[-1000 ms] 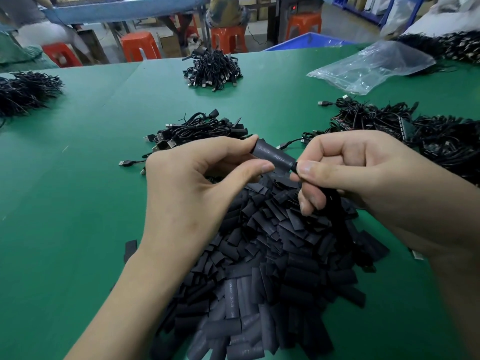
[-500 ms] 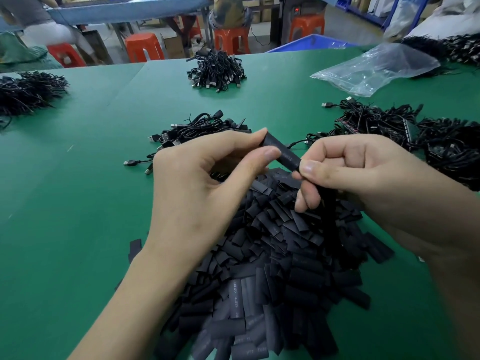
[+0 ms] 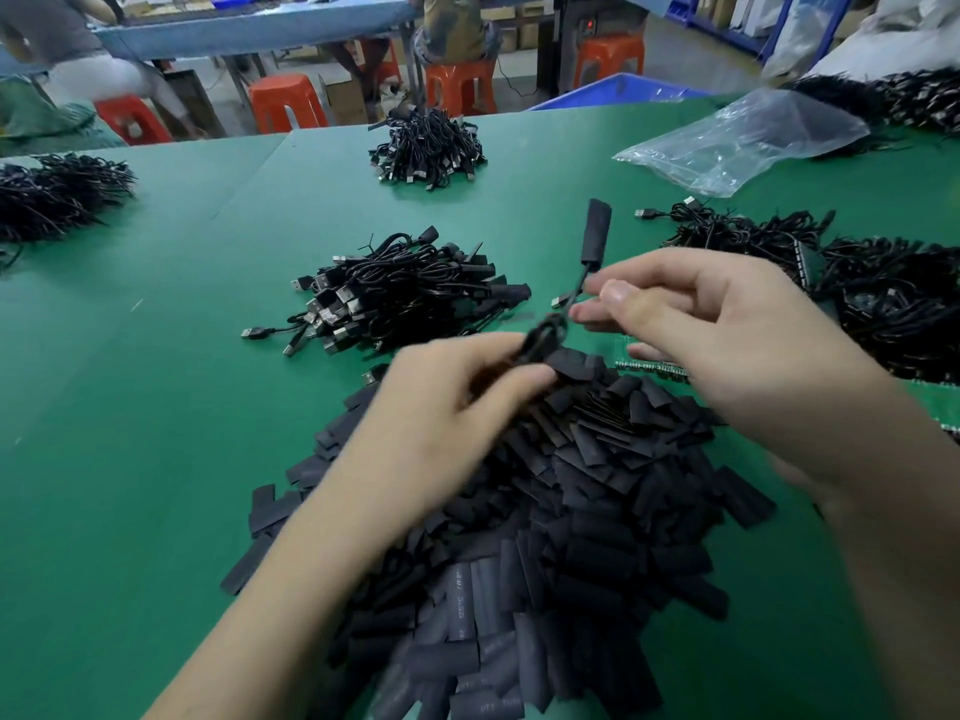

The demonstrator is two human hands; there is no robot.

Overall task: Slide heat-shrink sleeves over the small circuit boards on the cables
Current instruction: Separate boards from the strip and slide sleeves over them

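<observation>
The right hand (image 3: 727, 335) pinches a thin black cable (image 3: 576, 293), fingers (image 3: 615, 293) clamped on it just below a sleeved circuit board (image 3: 597, 231). That sleeved end stands above the desk (image 3: 130, 433), long axis near upright and tipped slightly right, free end pointing away. The left hand (image 3: 441, 433) is blurred, its fingers apparently closed on the cable's lower loop (image 3: 543, 340). The assembly looks light; the cable is limp, the sleeve soft and smooth, so it is best held at the cable beside the board. The pile of loose sleeves (image 3: 545, 537) lies beneath both hands.

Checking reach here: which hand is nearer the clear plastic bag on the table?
Right. The right hand is below the clear plastic bag, nearer that side; the left hand sits farther down-left, over the sleeve pile.
</observation>
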